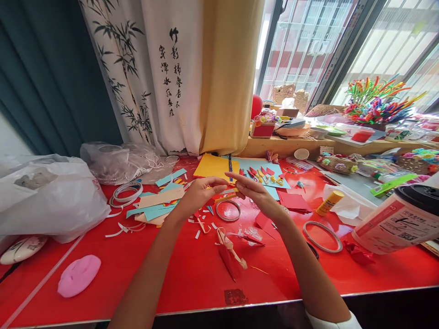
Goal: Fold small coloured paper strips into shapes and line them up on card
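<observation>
Both hands are raised over the middle of the red table, their fingertips close together. My left hand (202, 193) has its fingers pressed together around a small yellow paper piece (224, 197). Beside it, my right hand (256, 194) has its fingers bent inward at the other end of the same piece; what its fingertips hold is hidden. Just below lies a tape ring (228, 210). Nearer the front edge are a folded red and beige paper piece (230, 256) and white scraps. Yellow paper sheets (214, 167) lie behind the hands.
A plastic bag (51, 196) and pink clay (78, 275) are at the left, with cut paper strips (161, 199) nearby. Red squares (294, 201), a glue stick (329, 203), another ring (322, 236) and a large cup (398, 221) stand or lie at the right.
</observation>
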The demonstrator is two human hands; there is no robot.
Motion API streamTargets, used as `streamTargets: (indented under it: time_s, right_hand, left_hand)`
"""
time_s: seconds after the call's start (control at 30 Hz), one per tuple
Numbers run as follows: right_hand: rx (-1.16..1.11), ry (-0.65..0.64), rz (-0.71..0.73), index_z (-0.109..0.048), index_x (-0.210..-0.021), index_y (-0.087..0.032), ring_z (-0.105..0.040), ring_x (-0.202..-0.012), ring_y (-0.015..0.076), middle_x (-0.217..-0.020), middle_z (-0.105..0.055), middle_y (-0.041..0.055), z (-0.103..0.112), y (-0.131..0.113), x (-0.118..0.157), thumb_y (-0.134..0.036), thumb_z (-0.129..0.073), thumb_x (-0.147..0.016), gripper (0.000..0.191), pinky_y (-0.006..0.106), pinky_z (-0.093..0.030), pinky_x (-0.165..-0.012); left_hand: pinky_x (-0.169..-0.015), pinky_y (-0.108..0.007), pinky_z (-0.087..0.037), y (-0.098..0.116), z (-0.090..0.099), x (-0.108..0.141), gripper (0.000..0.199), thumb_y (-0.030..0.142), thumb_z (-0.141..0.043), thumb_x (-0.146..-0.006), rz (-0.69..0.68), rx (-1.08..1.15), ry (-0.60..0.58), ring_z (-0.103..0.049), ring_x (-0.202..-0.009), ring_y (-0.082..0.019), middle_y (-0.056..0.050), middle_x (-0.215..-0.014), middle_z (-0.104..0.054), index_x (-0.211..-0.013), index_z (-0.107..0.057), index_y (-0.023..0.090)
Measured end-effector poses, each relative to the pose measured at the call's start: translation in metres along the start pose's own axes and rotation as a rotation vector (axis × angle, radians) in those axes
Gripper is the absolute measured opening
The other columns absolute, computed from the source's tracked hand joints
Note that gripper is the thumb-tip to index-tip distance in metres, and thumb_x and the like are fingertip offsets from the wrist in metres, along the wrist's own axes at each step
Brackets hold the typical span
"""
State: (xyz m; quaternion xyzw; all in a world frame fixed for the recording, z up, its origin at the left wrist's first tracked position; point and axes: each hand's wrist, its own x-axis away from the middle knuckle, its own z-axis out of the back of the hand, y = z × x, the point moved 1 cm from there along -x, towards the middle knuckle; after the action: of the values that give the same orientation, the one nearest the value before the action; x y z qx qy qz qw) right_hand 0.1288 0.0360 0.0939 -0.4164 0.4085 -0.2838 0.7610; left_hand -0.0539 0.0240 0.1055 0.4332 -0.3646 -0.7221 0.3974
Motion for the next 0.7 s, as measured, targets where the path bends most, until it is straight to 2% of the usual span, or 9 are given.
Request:
streamTargets:
  time_s: [0.23,0.7]
  right_hand:
    - [-0.019,-0.005,-0.01,-0.046,-0.126,-0.027,-0.037,-0.066,0.0126,-0.069,-0.04,0.0005,0.0001,-0.0009,0.0001,-0.031,-0.039,-0.087,0.04,0.028,-0.037,-0.066]
    - [0.007,-0.017,0.031,-0.044,-0.127,-0.028,-0.036,-0.066,0.013,-0.07,-0.038,0.0005,-0.0001,-0.0045,0.0006,-0.028,-0.037,-0.088,0.04,0.028,-0.036,-0.065]
  left_hand:
    - [-0.08,-0.029,-0.044,-0.0005,-0.0008,-0.0012,0.027,0.037,-0.056,-0.076,0.031,0.01,-0.002,-0.059,-0.093,-0.02,-0.003,-0.096,-0.068,-0.094,-0.068,0.021]
    - [-0.078,-0.029,-0.044,0.0005,-0.0043,-0.0008,0.026,0.039,-0.059,-0.073,0.01,0.004,-0.01,-0.059,-0.09,-0.02,-0.004,-0.093,-0.068,-0.088,-0.069,0.02]
